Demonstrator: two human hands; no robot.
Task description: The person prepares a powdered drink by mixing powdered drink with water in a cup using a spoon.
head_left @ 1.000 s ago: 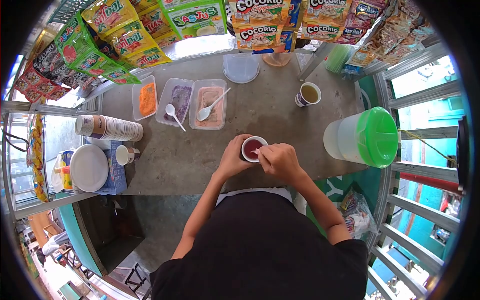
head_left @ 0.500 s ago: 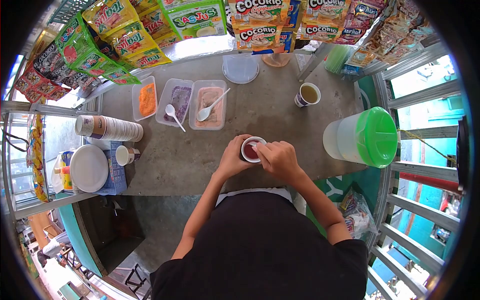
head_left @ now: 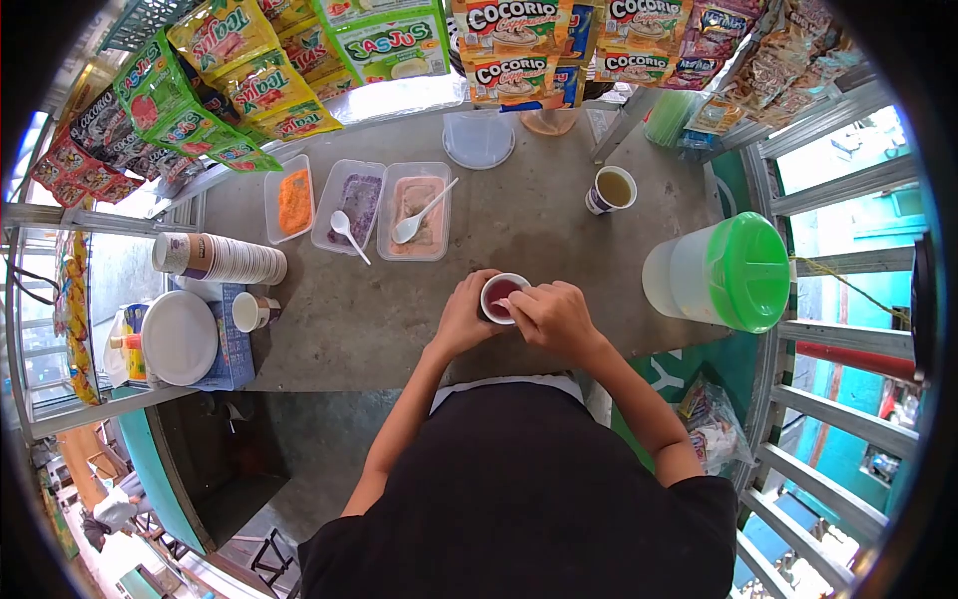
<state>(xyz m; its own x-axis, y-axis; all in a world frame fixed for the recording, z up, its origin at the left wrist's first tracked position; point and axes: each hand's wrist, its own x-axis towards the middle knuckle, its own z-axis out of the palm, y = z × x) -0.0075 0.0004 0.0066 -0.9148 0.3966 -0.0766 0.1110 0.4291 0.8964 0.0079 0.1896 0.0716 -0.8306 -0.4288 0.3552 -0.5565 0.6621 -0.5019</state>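
Note:
A paper cup (head_left: 496,286) of dark red drink stands at the near middle of the counter. My left hand (head_left: 465,311) is wrapped round its left side. Over the cup's right rim, my right hand (head_left: 549,317) pinches a pale spoon (head_left: 505,301) whose lower end dips into the drink; most of its handle is hidden by my fingers. Beyond the cup lie an open tub of pinkish powder (head_left: 416,212) with a white spoon (head_left: 425,211) in it, a tub of purple powder (head_left: 355,205) with another spoon (head_left: 348,236), and a tub of orange powder (head_left: 294,203).
At right are a cup of brownish drink (head_left: 612,191) and a large container with a green lid (head_left: 748,272). Stacked paper cups (head_left: 225,259), a single cup (head_left: 253,311) and a white round lid (head_left: 180,336) sit at left. Drink sachets (head_left: 389,45) hang along the back.
My right hand has shifted the spoon slightly within the cup, toward the lower right part of the drink. My left hand keeps its hold on the cup.

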